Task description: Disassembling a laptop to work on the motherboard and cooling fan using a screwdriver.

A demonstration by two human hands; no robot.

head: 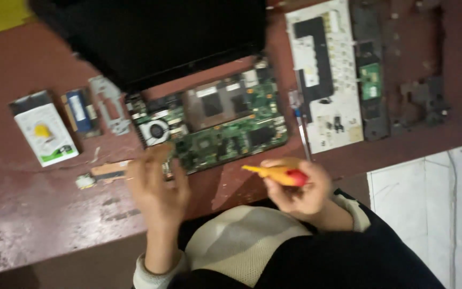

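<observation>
Near edge: the reddish-brown bench ends just above the person's lap; its near edge runs from the lower left up toward the middle, and a white tiled floor shows past its near right corner.
Right hand: the right hand hangs over the near edge, fingers clamped on a yellow screwdriver with a red band, tip pointing left.
Left hand: the left hand lies at the near edge, fingers loosely apart; its fingertips are at the front left corner of the circuit board, but blur hides whether they grip anything.
Beside the left hand: a small tan part lies just to its left, close to the near edge.
Open room: bare bench lies between the two hands and across the near left corner.
Middle: the opened laptop's green circuit board, with a round fan, sits mid-bench.
Left side: a white box, a blue memory stick and a grey metal bracket lie in a row.
Right side: a second screwdriver lies between the board and an upturned white keyboard panel; a dark frame lies beyond it.
Far edge: the black laptop lid leans over the far side.
</observation>
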